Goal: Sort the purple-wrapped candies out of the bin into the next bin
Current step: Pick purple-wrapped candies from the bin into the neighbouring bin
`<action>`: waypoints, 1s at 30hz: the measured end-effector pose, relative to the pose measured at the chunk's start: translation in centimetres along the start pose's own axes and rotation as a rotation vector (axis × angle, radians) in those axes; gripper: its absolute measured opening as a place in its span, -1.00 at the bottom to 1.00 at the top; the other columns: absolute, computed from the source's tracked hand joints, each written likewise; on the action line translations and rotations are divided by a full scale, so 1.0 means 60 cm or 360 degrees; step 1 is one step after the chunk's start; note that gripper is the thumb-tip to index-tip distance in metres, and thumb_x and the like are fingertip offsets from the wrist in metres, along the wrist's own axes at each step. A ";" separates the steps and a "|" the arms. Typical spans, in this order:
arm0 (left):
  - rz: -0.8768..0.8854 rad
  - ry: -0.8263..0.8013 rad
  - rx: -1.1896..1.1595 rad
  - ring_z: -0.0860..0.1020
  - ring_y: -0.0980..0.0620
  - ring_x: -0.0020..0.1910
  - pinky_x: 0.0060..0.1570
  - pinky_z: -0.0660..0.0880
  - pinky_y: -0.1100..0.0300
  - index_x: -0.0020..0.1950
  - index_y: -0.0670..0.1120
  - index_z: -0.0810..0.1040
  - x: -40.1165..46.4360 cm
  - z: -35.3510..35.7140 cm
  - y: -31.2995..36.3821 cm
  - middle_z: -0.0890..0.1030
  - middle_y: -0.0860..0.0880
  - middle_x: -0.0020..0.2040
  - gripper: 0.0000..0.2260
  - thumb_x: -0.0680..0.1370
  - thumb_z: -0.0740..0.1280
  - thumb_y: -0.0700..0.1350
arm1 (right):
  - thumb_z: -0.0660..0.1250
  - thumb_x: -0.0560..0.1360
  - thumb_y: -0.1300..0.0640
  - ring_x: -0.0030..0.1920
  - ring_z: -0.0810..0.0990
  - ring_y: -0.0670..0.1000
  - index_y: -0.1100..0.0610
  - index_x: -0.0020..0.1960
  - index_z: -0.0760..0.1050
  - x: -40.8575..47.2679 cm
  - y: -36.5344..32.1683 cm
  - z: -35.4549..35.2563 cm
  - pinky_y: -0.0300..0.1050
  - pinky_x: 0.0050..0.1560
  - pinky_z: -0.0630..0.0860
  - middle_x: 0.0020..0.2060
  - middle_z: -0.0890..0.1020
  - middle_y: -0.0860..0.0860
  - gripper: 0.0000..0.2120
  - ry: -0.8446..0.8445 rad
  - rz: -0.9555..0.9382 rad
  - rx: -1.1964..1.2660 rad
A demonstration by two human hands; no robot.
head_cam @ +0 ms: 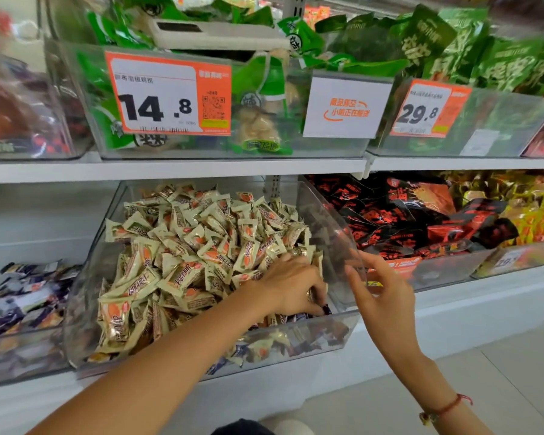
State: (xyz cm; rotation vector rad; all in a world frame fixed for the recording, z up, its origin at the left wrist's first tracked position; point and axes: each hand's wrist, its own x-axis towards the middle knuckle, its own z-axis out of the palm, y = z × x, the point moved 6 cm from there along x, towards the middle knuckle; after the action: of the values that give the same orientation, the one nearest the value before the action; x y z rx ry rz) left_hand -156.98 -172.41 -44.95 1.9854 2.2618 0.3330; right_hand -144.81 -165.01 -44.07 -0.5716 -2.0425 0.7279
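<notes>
Left hand [291, 285] in clear bin [324, 215], pinching purple-wrapped candy [325, 309] at front corner; right hand [382, 296] released, just beside

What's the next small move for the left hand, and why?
Probably lift the left hand clear with the dark-wrapped candy its curled fingers seem to pinch, then carry it left to the bin of purple candies; cream candies surround it.
</notes>
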 end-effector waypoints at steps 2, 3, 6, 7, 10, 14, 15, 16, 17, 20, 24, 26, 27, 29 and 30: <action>-0.0034 0.0059 -0.0123 0.38 0.05 0.11 0.11 0.22 0.09 0.03 0.12 0.62 -0.010 -0.017 -0.003 0.56 0.09 0.08 -0.83 0.48 0.39 0.12 | 0.36 0.53 0.09 -0.23 0.60 -0.13 -0.02 0.12 0.55 0.000 -0.002 -0.001 -0.06 -0.30 0.56 -0.23 0.63 -0.22 -0.83 -0.0022 0.0011 -0.0016; -0.0054 0.0107 -0.0175 0.40 0.07 0.13 0.18 0.23 0.08 0.04 0.11 0.61 -0.017 -0.029 -0.006 0.56 0.11 0.10 -0.83 0.49 0.38 0.11 | 0.36 0.53 0.09 -0.23 0.60 -0.15 -0.01 0.11 0.55 0.000 -0.004 -0.001 -0.11 -0.31 0.55 -0.23 0.63 -0.22 -0.84 -0.0038 0.0011 -0.0025; -0.0156 0.0300 -0.0342 0.42 0.12 0.18 0.27 0.28 0.11 0.04 0.09 0.59 -0.052 -0.071 -0.015 0.57 0.14 0.13 -0.86 0.51 0.36 0.07 | 0.35 0.54 0.10 -0.24 0.61 -0.18 -0.03 0.10 0.53 0.002 -0.011 -0.002 -0.15 -0.34 0.53 -0.24 0.63 -0.22 -0.86 -0.0068 -0.0017 -0.0054; -0.0203 0.0365 -0.0391 0.44 0.13 0.19 0.27 0.31 0.12 0.03 0.10 0.58 -0.067 -0.084 -0.019 0.57 0.15 0.14 -0.88 0.52 0.35 0.06 | 0.35 0.54 0.09 -0.24 0.61 -0.15 -0.04 0.10 0.52 0.003 -0.012 -0.003 -0.15 -0.34 0.53 -0.23 0.63 -0.22 -0.85 -0.0079 -0.0026 -0.0068; -0.0316 0.0492 -0.0523 0.48 0.21 0.09 0.13 0.39 0.15 -0.04 0.15 0.54 -0.114 -0.107 -0.035 0.57 0.19 0.05 -0.94 0.52 0.34 0.08 | 0.36 0.50 -0.02 -0.18 0.61 -0.09 -0.01 0.12 0.51 0.005 -0.011 -0.002 -0.24 -0.27 0.53 -0.11 0.64 -0.18 -0.78 -0.0111 0.0088 0.0093; -0.0281 0.0568 -0.0918 0.52 0.28 -0.06 -0.02 0.41 0.33 -0.06 0.11 0.55 -0.146 -0.118 -0.026 0.58 0.20 -0.09 -0.97 0.53 0.36 0.02 | 0.31 0.47 -0.21 0.02 0.56 -0.09 0.00 0.13 0.55 -0.004 -0.048 -0.027 -0.22 0.00 0.49 0.01 0.58 -0.15 -0.65 0.0160 0.0035 0.0240; -0.0234 0.0561 -0.1015 0.53 0.28 -0.07 -0.04 0.39 0.42 -0.05 0.07 0.56 -0.149 -0.120 -0.014 0.60 0.17 -0.09 -0.96 0.53 0.36 -0.01 | 0.29 0.47 -0.21 0.07 0.53 -0.10 -0.01 0.12 0.57 -0.004 -0.066 -0.024 -0.26 0.06 0.44 0.03 0.57 -0.16 -0.64 0.0134 -0.0028 0.0227; -0.0186 0.0557 -0.1098 0.54 0.27 -0.08 -0.05 0.38 0.48 -0.04 0.02 0.57 -0.149 -0.122 -0.002 0.62 0.14 -0.08 -0.95 0.53 0.37 -0.04 | 0.28 0.46 -0.21 0.10 0.52 -0.10 -0.01 0.10 0.59 -0.002 -0.083 -0.019 -0.28 0.09 0.40 0.03 0.58 -0.15 -0.65 0.0076 -0.0073 0.0224; -0.0146 0.0573 -0.1177 0.55 0.25 -0.09 -0.04 0.37 0.49 -0.04 -0.02 0.57 -0.149 -0.124 0.008 0.63 0.10 -0.09 -0.95 0.53 0.37 -0.08 | 0.29 0.47 -0.20 0.09 0.53 -0.09 -0.02 0.07 0.61 0.000 -0.096 -0.012 -0.27 0.09 0.39 0.01 0.60 -0.13 -0.67 0.0011 -0.0087 0.0252; -0.0106 0.0711 -0.1443 0.56 0.24 -0.13 -0.12 0.38 0.47 -0.05 -0.05 0.56 -0.149 -0.128 0.018 0.65 0.05 -0.10 -0.97 0.54 0.36 -0.11 | 0.35 0.51 -0.13 -0.11 0.57 -0.12 0.03 -0.04 0.65 0.005 -0.120 0.000 -0.31 -0.06 0.44 -0.18 0.65 -0.06 -0.75 -0.0159 0.0035 0.0600; -0.0183 0.0809 -0.1553 0.57 0.29 -0.13 -0.15 0.38 0.49 -0.04 -0.03 0.56 -0.150 -0.121 0.014 0.66 0.07 -0.09 -0.96 0.54 0.36 -0.10 | 0.35 0.49 -0.01 -0.21 0.58 -0.10 0.12 -0.06 0.64 0.004 -0.140 0.003 -0.33 -0.13 0.50 -0.23 0.66 -0.01 -0.79 -0.0294 0.0079 0.0889; -0.0190 0.0819 -0.1478 0.57 0.28 -0.06 -0.08 0.38 0.48 -0.02 -0.02 0.57 -0.152 -0.119 0.012 0.65 0.10 -0.08 -0.95 0.54 0.36 -0.09 | 0.33 0.51 0.04 -0.21 0.57 -0.07 0.16 -0.04 0.62 0.003 -0.146 0.007 -0.32 -0.15 0.50 -0.22 0.65 0.06 -0.80 -0.0340 0.0066 0.0934; -0.0191 0.0804 -0.1365 0.55 0.29 -0.02 -0.05 0.38 0.48 -0.01 0.01 0.56 -0.155 -0.117 0.008 0.64 0.14 -0.06 -0.95 0.54 0.36 -0.07 | 0.30 0.52 0.06 -0.20 0.58 -0.05 0.20 -0.04 0.60 0.003 -0.146 0.009 -0.32 -0.14 0.50 -0.19 0.64 0.11 -0.79 -0.0370 0.0077 0.0945; -0.0242 0.0652 -0.0922 0.45 0.42 0.07 0.02 0.32 0.47 0.05 0.17 0.52 -0.164 -0.107 -0.005 0.55 0.33 0.02 -0.88 0.53 0.34 0.02 | 0.24 0.54 0.08 -0.13 0.65 -0.03 0.27 -0.03 0.52 0.008 -0.139 0.011 -0.31 -0.08 0.52 -0.14 0.65 0.17 -0.76 -0.0447 0.0153 0.0996; -0.0291 0.0522 -0.0662 0.37 0.48 0.11 0.11 0.27 0.47 0.11 0.25 0.47 -0.174 -0.097 -0.016 0.47 0.40 0.08 -0.82 0.52 0.32 0.08 | 0.22 0.54 0.08 -0.09 0.68 0.01 0.27 -0.04 0.49 0.012 -0.134 0.012 -0.27 -0.05 0.54 -0.12 0.67 0.17 -0.76 -0.0503 0.0220 0.1045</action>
State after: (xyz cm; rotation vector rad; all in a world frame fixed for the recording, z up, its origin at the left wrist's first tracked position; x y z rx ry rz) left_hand -157.81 -183.36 -40.17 1.5940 2.2832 1.0758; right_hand -146.77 -170.56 -38.49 -0.2215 -1.8876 1.5685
